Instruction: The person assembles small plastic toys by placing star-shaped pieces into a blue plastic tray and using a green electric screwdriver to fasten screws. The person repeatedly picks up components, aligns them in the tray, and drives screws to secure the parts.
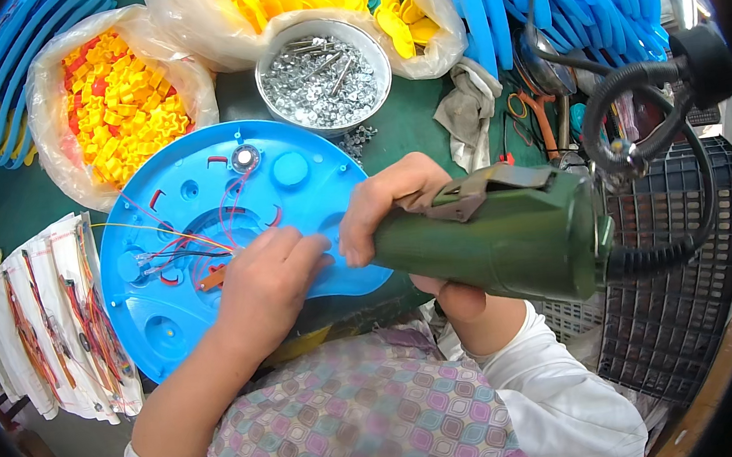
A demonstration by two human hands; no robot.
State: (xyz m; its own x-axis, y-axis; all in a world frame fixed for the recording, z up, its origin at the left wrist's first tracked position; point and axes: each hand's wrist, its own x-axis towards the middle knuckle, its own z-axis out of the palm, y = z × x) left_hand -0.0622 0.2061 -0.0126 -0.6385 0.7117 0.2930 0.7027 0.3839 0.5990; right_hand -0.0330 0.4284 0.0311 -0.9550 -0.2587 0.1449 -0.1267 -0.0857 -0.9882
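"Anything in the right hand (400, 197)?"

"Yes, a fat green tool (491, 243), with fingers wrapped tight."

"And in the left hand (267, 278)?"

"Can't tell. Just curled fingers, low over the blue shell (179, 161)."

"Shell where?"

"On the green table (412, 111), close to the apron (313, 410)."

"Done so far?"

"Maybe the round silver part (245, 158), set near the far edge."

"Not done?"

"Probably the wires (176, 254), lying loose in the middle."

Desk (405, 132): green top, pretty crowded tbh
Blue panel (298, 207): flat, hogging the front
Metal bowl (321, 129): just behind the panel
Metal bits (357, 140): loose little heap beside the bowl
Left bag (50, 127): clear plastic, gaping open
Back bag (225, 46): same deal, behind the bowl
Grey rag (466, 113): crumpled right of the bowl
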